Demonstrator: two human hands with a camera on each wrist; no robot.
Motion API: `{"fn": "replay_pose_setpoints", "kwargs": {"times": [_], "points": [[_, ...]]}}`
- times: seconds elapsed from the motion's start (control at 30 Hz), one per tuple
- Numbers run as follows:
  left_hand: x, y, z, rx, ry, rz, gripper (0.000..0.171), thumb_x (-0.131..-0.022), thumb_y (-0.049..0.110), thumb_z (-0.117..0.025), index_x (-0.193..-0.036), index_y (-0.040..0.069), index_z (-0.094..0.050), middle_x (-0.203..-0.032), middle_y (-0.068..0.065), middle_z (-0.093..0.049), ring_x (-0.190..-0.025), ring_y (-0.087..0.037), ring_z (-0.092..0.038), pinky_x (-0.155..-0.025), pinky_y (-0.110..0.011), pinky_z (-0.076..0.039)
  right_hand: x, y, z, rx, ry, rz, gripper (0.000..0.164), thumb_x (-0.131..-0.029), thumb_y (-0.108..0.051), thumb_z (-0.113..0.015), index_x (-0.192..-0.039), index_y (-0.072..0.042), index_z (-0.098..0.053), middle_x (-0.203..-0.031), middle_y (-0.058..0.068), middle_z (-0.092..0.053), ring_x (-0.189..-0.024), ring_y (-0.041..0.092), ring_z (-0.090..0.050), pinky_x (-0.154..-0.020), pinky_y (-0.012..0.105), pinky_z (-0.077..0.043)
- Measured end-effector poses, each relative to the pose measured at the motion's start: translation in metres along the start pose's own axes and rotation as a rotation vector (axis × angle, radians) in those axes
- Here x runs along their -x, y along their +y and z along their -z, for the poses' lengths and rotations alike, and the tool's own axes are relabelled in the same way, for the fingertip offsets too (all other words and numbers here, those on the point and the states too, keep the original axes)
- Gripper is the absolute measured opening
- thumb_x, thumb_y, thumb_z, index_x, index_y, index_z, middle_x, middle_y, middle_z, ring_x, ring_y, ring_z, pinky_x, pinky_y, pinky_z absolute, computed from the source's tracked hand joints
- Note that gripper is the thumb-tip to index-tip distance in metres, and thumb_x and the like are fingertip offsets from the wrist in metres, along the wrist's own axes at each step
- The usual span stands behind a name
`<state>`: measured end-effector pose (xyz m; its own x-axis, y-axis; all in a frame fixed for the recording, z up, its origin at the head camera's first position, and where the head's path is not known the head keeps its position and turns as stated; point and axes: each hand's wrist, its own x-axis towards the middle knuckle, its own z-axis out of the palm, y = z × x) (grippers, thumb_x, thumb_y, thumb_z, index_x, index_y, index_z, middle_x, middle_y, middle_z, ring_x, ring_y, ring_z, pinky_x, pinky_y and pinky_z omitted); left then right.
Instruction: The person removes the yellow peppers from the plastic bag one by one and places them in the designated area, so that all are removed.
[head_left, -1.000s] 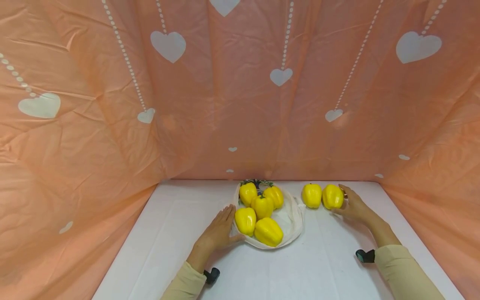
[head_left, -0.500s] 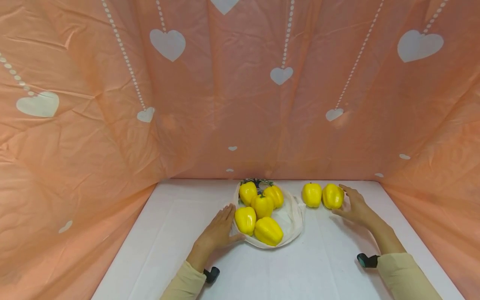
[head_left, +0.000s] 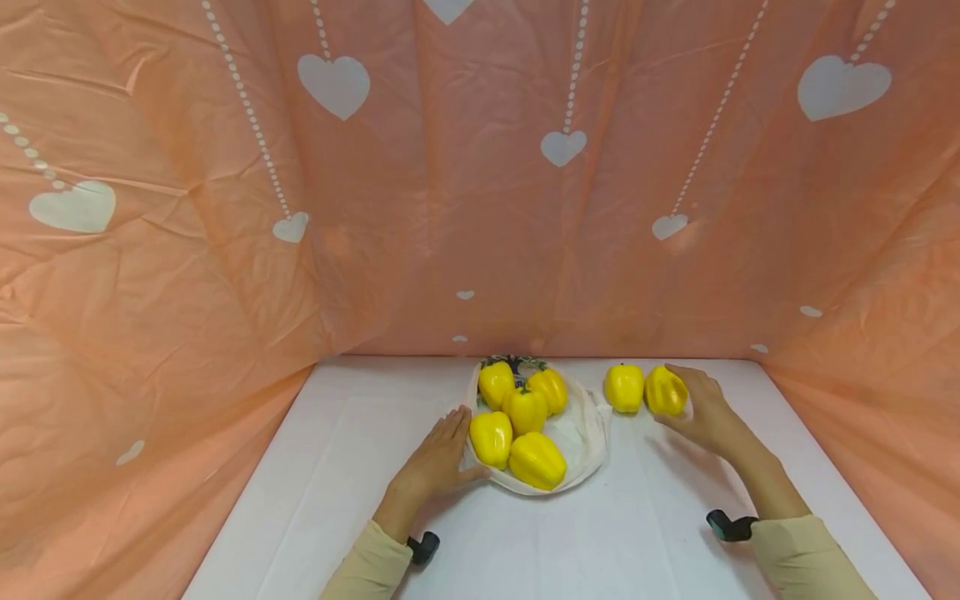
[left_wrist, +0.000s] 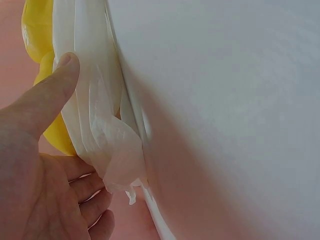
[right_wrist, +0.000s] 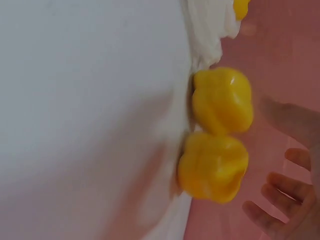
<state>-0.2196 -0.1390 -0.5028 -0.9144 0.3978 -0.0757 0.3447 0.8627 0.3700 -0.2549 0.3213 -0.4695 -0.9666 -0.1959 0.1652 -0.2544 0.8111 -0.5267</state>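
Yellow, glossy, lobed and perhaps slippery (so no rushing): best to cup the rightmost bell pepper (head_left: 660,393), just right of a matching yellow pepper (head_left: 624,388), round its middle with the right hand (head_left: 703,412), spread-fingered close beside it, while bracing the soft, round, whitish bag (head_left: 592,454) with the left hand (head_left: 437,460), straight-fingered against it. Below, smooth white table (head_left: 570,542); behind, wrinkled orange heart-printed sheeting (head_left: 480,208).

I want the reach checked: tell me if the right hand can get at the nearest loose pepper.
Probably yes: the right hand is open beside the nearest loose pepper, nothing visible between them; the other loose pepper sits beyond it.
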Motion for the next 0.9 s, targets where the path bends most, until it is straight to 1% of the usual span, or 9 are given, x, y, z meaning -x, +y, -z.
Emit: {"fn": "replay_pose_setpoints", "kwargs": {"times": [0.13, 0.3, 0.4, 0.6, 0.73, 0.83, 0.9], "points": [[0.000, -0.001, -0.001, 0.003, 0.002, -0.013, 0.108, -0.097, 0.056, -0.075, -0.168, -0.006, -0.021, -0.177, -0.022, -0.019, -0.164, -0.036, -0.020, -0.135, -0.051, -0.018, 0.001, -0.011, -0.004, 0.011, -0.001, 0.037, 0.085, -0.092, -0.024, -0.087, -0.160, -0.001, -0.040, -0.158, 0.031, -0.039, -0.142, 0.056, -0.034, -0.111, 0.083, -0.036], [0.001, -0.001, -0.001, 0.005, 0.013, -0.029, 0.108, -0.097, 0.054, -0.075, -0.167, -0.008, -0.022, -0.176, -0.024, -0.020, -0.164, -0.037, -0.021, -0.135, -0.051, -0.019, 0.002, -0.025, -0.010, -0.003, -0.011, 0.085, 0.081, -0.092, -0.023, -0.086, -0.157, 0.000, -0.043, -0.158, 0.030, -0.042, -0.145, 0.054, -0.034, -0.115, 0.080, -0.035], [0.002, 0.000, 0.000, 0.006, 0.008, -0.023, 0.107, -0.097, 0.054, -0.075, -0.167, -0.008, -0.022, -0.176, -0.023, -0.020, -0.164, -0.037, -0.021, -0.135, -0.051, -0.019, 0.003, -0.033, -0.013, -0.015, -0.020, 0.120, 0.080, -0.092, -0.023, -0.087, -0.156, 0.000, -0.044, -0.157, 0.029, -0.045, -0.146, 0.053, -0.035, -0.116, 0.079, -0.035], [0.001, 0.001, 0.000, 0.009, -0.007, -0.004, 0.107, -0.098, 0.055, -0.075, -0.168, -0.006, -0.021, -0.177, -0.021, -0.019, -0.165, -0.036, -0.020, -0.135, -0.051, -0.018, 0.005, -0.046, -0.022, -0.014, -0.049, 0.198, 0.081, -0.090, -0.023, -0.089, -0.156, -0.003, -0.046, -0.156, 0.026, -0.049, -0.144, 0.050, -0.041, -0.116, 0.075, -0.039], [0.001, 0.000, 0.000, 0.006, -0.001, -0.012, 0.107, -0.097, 0.054, -0.075, -0.167, -0.007, -0.021, -0.177, -0.023, -0.020, -0.164, -0.036, -0.020, -0.135, -0.051, -0.018, 0.007, -0.053, -0.030, -0.022, -0.027, 0.294, 0.078, -0.088, -0.018, -0.090, -0.152, 0.000, -0.050, -0.152, 0.026, -0.052, -0.141, 0.049, -0.046, -0.115, 0.072, -0.042], [0.001, 0.000, 0.000, 0.006, 0.007, -0.017, 0.108, -0.097, 0.053, -0.077, -0.167, -0.008, -0.022, -0.176, -0.023, -0.021, -0.164, -0.037, -0.021, -0.135, -0.050, -0.019, 0.007, -0.058, -0.037, -0.038, -0.016, 0.366, 0.075, -0.087, -0.015, -0.091, -0.150, 0.001, -0.053, -0.149, 0.025, -0.055, -0.136, 0.048, -0.051, -0.111, 0.070, -0.047], [0.001, 0.001, 0.000, 0.008, 0.012, -0.022, 0.107, -0.097, 0.052, -0.077, -0.166, -0.009, -0.023, -0.176, -0.024, -0.021, -0.164, -0.037, -0.021, -0.135, -0.051, -0.019, 0.008, -0.062, -0.041, -0.047, -0.030, 0.386, 0.074, -0.087, -0.015, -0.091, -0.149, 0.000, -0.054, -0.149, 0.024, -0.056, -0.135, 0.047, -0.053, -0.110, 0.069, -0.049]]}}
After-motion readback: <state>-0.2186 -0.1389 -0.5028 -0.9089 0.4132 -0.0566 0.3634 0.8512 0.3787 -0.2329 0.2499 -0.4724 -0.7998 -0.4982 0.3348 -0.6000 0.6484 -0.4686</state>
